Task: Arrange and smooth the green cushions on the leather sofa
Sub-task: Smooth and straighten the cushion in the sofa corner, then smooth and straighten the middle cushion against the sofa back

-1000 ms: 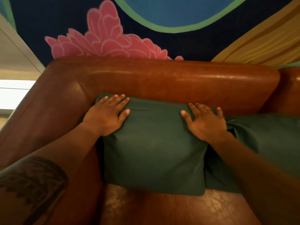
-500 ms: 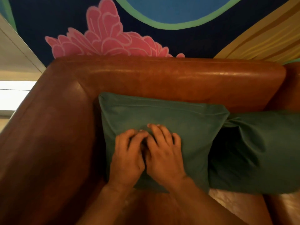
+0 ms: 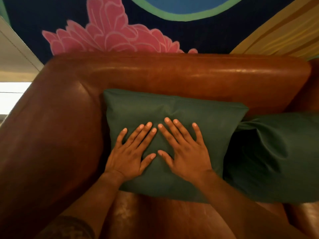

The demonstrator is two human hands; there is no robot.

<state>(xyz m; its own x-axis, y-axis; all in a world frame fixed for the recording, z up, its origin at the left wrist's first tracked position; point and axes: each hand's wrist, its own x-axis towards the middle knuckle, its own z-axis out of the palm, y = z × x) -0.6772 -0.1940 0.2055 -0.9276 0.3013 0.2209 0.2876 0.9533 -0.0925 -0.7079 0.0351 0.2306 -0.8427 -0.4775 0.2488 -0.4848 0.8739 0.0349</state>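
Sofa (image 3: 155,73) brown leather; mural (image 3: 110,31) behind; hands (image 3: 162,152) flat, side by side, on cushion (image 3: 172,107).

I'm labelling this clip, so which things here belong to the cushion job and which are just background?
Part of the job:
left hand
right hand
green cushion under both hands
second green cushion beside it
leather sofa

Just background:
painted wall mural

Look well beyond your fingertips: a painted wall (image 3: 172,31) rises there, dark blue, with a pink flower (image 3: 110,33) up and left of them. A green-rimmed blue circle (image 3: 186,4) sits above, yellow bands (image 3: 284,31) far right, a bright window (image 3: 12,99) far left.
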